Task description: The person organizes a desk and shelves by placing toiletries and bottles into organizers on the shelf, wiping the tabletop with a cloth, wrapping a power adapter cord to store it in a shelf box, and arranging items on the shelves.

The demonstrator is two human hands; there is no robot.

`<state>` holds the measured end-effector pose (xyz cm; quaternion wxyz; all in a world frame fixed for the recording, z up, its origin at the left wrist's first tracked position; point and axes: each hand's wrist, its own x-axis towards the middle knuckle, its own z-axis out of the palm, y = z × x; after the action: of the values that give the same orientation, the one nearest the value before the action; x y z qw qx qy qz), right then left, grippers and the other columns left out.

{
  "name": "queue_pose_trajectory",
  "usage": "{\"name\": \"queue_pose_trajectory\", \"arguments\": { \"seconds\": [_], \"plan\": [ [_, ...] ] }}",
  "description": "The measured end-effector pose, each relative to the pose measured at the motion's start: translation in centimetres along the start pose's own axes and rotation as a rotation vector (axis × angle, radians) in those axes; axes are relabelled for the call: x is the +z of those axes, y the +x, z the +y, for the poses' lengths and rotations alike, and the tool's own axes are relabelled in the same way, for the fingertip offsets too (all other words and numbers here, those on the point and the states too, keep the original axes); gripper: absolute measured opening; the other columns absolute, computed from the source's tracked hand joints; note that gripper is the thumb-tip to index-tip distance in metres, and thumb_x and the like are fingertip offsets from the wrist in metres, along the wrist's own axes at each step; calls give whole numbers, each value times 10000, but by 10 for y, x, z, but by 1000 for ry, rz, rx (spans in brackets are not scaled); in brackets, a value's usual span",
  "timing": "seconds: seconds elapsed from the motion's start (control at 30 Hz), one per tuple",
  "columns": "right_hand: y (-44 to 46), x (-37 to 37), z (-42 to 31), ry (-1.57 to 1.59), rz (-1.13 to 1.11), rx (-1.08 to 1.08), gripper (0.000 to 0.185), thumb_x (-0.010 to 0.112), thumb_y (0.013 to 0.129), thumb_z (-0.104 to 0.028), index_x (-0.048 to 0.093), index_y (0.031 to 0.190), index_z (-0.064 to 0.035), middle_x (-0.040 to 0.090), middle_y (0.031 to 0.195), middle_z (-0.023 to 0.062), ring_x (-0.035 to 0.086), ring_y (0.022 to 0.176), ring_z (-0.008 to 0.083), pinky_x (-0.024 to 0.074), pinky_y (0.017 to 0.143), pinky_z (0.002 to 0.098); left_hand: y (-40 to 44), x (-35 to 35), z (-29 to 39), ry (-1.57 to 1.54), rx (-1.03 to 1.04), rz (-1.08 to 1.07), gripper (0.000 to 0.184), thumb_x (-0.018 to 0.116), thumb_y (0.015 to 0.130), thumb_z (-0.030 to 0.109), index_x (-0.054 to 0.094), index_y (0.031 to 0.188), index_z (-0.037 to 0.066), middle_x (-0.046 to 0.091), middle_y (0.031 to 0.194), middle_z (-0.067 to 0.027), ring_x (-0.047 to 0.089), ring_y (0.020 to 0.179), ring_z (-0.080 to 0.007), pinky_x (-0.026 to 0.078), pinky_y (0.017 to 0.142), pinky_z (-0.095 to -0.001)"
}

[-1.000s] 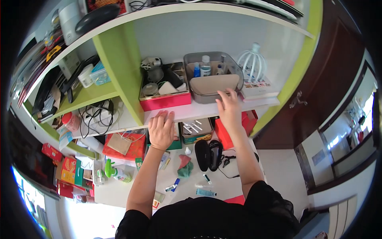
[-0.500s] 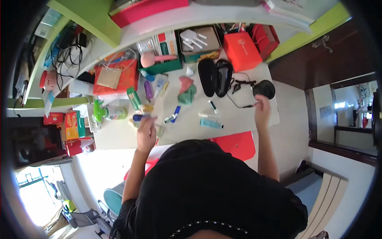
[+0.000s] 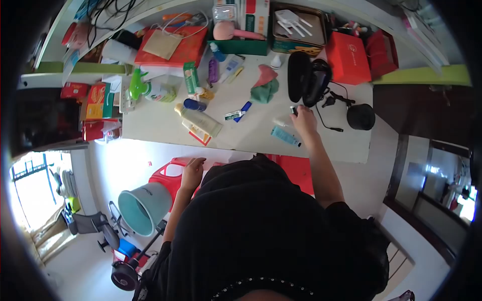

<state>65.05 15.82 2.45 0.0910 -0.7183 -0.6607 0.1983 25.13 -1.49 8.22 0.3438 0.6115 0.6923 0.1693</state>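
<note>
My right hand point(image 3: 305, 122) reaches onto the white table, its fingers closed around a small black-and-white tube point(image 3: 293, 111) that is partly hidden. Just below that hand lies a light-blue squeeze tube point(image 3: 285, 135). An opened black case point(image 3: 299, 78) and a round black object point(image 3: 360, 117) with a cable are farther off. My left hand point(image 3: 192, 173) hangs in front of the table edge, above a red stool point(image 3: 171, 173); its fingers are curled together with nothing visible in them. A blue-and-white item point(image 3: 238, 112) rests mid-table, near a folded pink-and-green cloth point(image 3: 264, 84).
On the left of the table are a pale bottle point(image 3: 198, 120), a dark-blue cylinder point(image 3: 195, 105), a green box point(image 3: 191, 78) and a spray bottle point(image 3: 150, 90). Boxes and a tin point(image 3: 298, 30) line the back beneath a shelf. A teal bucket point(image 3: 145, 208) is at lower left.
My right hand has moved from the round black object to the small tube and closed on it. My left hand has withdrawn from the dark-blue cylinder to the table's front. The view has shifted.
</note>
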Motion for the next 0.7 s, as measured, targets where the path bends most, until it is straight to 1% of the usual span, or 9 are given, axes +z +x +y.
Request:
{"name": "queue_pose_trajectory", "arguments": {
  "seconds": [0.03,0.07,0.17,0.2,0.27,0.47,0.53,0.63,0.7],
  "plan": [
    [4,4,3,-37,-42,-5,308,661,791,-263,544,948,-25,618,950,161,576,964,349,464,813,428,-3,1,-2,-15,0,11,205,517,822,6,640,986,16,636,922,-165,622,837,-325,496,728,-381],
    [5,7,8,-8,9,-76,260,640,793,-200,534,948,-20,617,916,188,590,916,368,472,784,441,-7,3,-4,-17,-11,12,205,521,817,-1,640,983,16,635,913,-162,626,836,-316,499,726,-376],
    [3,-17,8,215,-130,48,253,583,798,-139,522,1012,-18,619,939,222,601,902,398,486,757,468,-19,12,-8,-107,-71,20,206,528,811,-10,640,981,15,635,909,-159,630,842,-304,505,731,-368],
    [-2,-20,13,338,-14,-17,257,551,794,-112,499,1026,-15,614,882,249,603,849,422,477,727,492,-20,12,-4,-119,-86,0,205,531,809,-12,640,981,15,636,905,-156,632,844,-300,507,733,-365],
    [-12,-24,20,285,-21,-49,260,552,792,-111,494,1028,-17,612,920,242,600,867,417,478,734,484,-16,15,4,-144,-108,-49,203,539,805,-16,640,979,14,637,898,-152,636,847,-293,511,735,-361],
    [-32,-35,-9,41,-154,-344,280,625,768,-162,541,1013,-56,615,954,135,594,921,320,485,782,416,57,34,39,13,268,-8,212,554,787,6,632,984,25,616,977,-162,613,916,-323,496,797,-392],
    [-26,-16,-7,-44,-151,-386,272,650,756,-185,562,985,-68,614,931,113,592,926,295,485,790,404,88,45,61,141,353,61,291,612,767,57,600,1057,48,580,1048,-145,560,994,-338,460,855,-413],
    [-22,-19,-5,-70,-104,-326,285,673,725,-213,573,940,-55,622,879,114,611,862,304,488,742,411,126,62,84,306,399,138,467,701,715,118,543,1149,52,539,1109,-132,515,1039,-334,436,873,-422],
    [-26,-36,0,106,-172,-96,298,679,706,-226,571,920,-49,626,832,119,618,805,315,486,706,418,146,69,89,415,366,126,490,726,702,166,524,1133,51,527,1099,-125,504,1026,-328,434,857,-424]
  ]
}}
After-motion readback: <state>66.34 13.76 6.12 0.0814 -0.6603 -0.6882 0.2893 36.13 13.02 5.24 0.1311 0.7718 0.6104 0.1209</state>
